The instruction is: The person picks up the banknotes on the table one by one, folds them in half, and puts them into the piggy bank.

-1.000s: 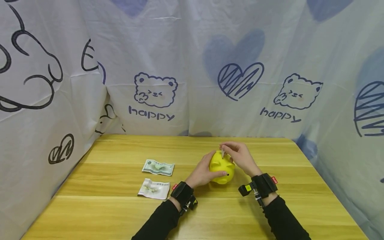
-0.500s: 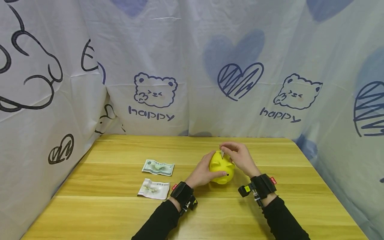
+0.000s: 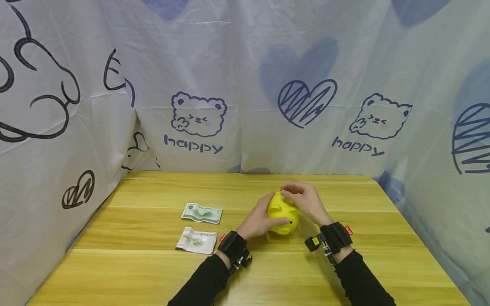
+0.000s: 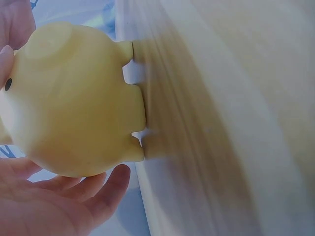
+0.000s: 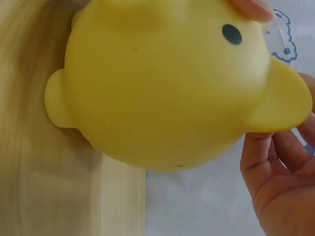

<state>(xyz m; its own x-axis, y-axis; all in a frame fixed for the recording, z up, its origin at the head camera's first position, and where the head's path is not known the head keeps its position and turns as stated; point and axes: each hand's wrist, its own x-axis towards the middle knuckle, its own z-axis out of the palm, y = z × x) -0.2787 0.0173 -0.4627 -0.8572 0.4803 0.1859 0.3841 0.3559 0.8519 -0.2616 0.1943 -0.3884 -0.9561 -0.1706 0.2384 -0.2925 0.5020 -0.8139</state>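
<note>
A yellow piggy bank (image 3: 281, 213) stands on the wooden table, its snout towards me. My left hand (image 3: 257, 220) grips its side, the thumb lying across the front near an eye. At the top of the bank, my right hand (image 3: 306, 203) pinches a folded whitish banknote (image 3: 284, 198) at the slot; only a small bit of it shows between fingertips and bank. The left wrist view has the bank's feet (image 4: 133, 108) on the table and the left fingers around its back. In the right wrist view, the right fingers are behind an ear (image 5: 285, 101).
Two creased banknotes lie flat left of my left hand: a greenish one (image 3: 201, 213) farther back and a pale one (image 3: 196, 241) nearer. Printed white cloth (image 3: 252, 140) hangs behind and along both sides of the table (image 3: 275, 276).
The right fingertips have come down slightly towards the bank's top, and less of the folded banknote shows above the slot. The left hand and the piggy bank have stayed in place.
</note>
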